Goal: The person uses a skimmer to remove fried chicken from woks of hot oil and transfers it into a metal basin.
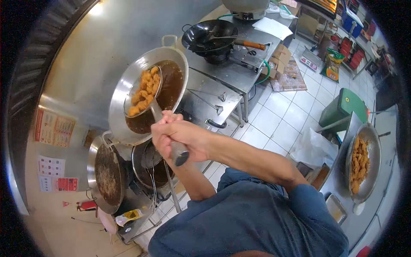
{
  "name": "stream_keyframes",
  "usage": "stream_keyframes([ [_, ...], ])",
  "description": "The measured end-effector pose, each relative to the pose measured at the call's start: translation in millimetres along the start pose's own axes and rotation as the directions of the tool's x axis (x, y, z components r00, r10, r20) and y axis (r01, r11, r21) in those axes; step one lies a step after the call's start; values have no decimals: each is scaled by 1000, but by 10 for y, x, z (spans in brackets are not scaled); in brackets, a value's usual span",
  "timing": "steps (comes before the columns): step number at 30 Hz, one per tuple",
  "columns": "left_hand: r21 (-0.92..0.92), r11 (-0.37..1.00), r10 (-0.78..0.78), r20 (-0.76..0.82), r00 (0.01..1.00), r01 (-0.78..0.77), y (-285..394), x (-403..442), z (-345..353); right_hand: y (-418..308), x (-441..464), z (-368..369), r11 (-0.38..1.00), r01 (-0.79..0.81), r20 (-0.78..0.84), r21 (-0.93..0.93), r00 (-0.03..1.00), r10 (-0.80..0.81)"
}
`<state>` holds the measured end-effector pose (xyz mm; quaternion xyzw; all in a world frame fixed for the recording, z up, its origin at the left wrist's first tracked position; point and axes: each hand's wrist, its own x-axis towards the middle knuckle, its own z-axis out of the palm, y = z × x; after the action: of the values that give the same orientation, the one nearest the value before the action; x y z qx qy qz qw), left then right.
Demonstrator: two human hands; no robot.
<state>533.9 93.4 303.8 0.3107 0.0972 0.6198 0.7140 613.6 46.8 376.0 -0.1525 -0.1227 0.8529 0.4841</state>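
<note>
where hands meet, fingers wrap strainer handle

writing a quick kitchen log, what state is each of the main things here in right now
Long-handled strainer, loaded with breaded fried pieces
Wok beneath it, partly filled with brown oil
Speckled wok, dark contents, specks across surface
Black wok, utensil resting inside
Pan at right, holding more fried pieces
Digital scale, red display lit, reading illegible
Green bin, lid apparently shut
</note>
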Motion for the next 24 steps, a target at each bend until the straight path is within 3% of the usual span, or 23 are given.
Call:
stream_keyframes([
  [1,-99,994,42,-111,993,-53,13,-9,247,29,123,21,1000,10,10,25,1000,-11],
  [4,-71,997,9,135,991,1,158,294,0,-70,90,117,999,27,30,-19,999,-27],
  [6,119,990,-89,92,992,78,320,499,119,-155,129,88,991,44,62,-129,997,-36],
  [11,205,979,-64,233,970,15,429,705,349,-335,80,177,986,80,152,-143,987,-58],
  [15,205,977,-64,20,998,59,188,414,439,-359,-109,31,998,13,194,-67,981,0],
  [18,127,973,-191,-14,982,191,43,262,108,-261,-136,-67,997,-54,108,52,993,48],
  [20,216,976,-51,140,989,20,-21,112,34,-209,-121,-58,995,-49,-40,83,998,52],
  [23,204,966,96,299,949,-161,-82,157,21,-231,11,-102,999,-27,-2,-36,1000,27],
  [24,203,974,45,271,962,-103,-11,300,-46,-271,53,-98,1000,-4,83,-17,997,5],
])
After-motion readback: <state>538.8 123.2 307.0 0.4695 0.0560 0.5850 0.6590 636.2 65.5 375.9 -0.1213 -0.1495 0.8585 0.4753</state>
